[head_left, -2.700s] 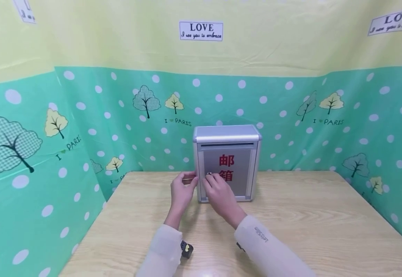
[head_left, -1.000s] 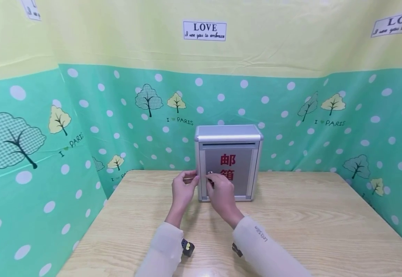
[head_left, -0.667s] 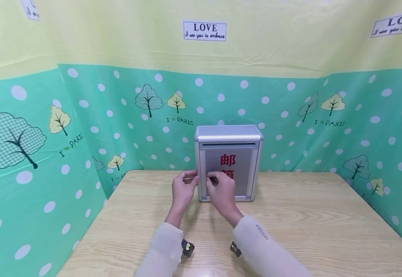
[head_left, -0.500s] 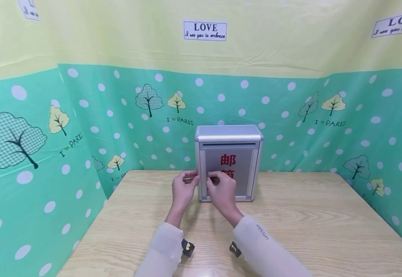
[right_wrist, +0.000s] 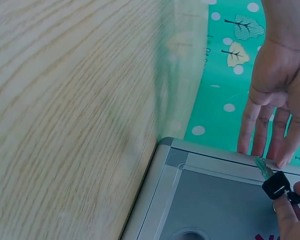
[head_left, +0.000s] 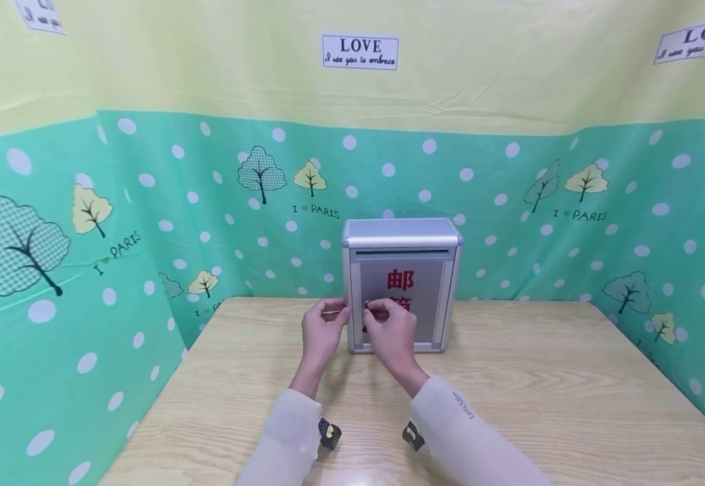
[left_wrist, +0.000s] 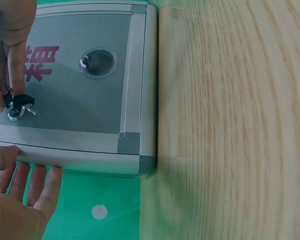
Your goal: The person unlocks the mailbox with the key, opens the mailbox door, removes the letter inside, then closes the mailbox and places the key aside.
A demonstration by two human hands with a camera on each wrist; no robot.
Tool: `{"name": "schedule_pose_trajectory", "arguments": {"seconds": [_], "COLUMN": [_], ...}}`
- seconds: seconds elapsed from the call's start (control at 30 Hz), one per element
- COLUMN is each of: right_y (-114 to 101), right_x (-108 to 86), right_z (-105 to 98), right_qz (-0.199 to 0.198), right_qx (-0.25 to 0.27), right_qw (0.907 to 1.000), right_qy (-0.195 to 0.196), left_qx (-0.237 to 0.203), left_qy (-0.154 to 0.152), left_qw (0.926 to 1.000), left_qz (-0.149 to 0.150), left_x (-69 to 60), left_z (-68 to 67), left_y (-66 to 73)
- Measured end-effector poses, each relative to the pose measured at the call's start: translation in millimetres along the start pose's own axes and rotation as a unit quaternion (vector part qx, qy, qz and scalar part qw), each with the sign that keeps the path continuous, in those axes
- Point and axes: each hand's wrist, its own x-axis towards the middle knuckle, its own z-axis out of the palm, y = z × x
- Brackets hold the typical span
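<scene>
Grey rectangular metal box with red characters (head_left: 428, 287) stands upright just right of the head view's centre. Right hand (head_left: 392, 334) pinches black-headed metal keys (left_wrist: 24, 100) at its front; left hand (head_left: 321, 334), apart, touches its left side with straight fingers.

A pale counter (head_left: 547, 391) with fine, light-brown wood grain, its far corners rounded; glossy enough to show a bright patch of reflected light at the near side; on it, toward the far edge and about midway between left and right, a silver-grey box (head_left: 421, 289) stands upright, its base directly on the surface, its front with red Chinese characters facing near.
</scene>
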Motion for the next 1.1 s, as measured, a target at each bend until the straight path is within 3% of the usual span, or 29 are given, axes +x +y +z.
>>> {"name": "schedule_pose_trajectory", "arguments": {"seconds": [0.53, 1.1], "right_y": [4, 11], "right_x": [0.5, -6.8], "right_z": [-7, -19], "right_qz": [-0.046, -0.151], "right_qx": [-0.013, -0.036], "right_qw": [0.9985, 0.9871], "right_qy": [-0.027, -0.042], "left_qx": [-0.006, 0.001], "left_qy": [-0.005, -0.001], "left_qw": [1.0000, 1.0000], "left_qz": [-0.004, 0.001], "left_x": [-0.2, -0.5], "left_z": [-1.0, 0.6], "left_y": [0.3, 1.0]}}
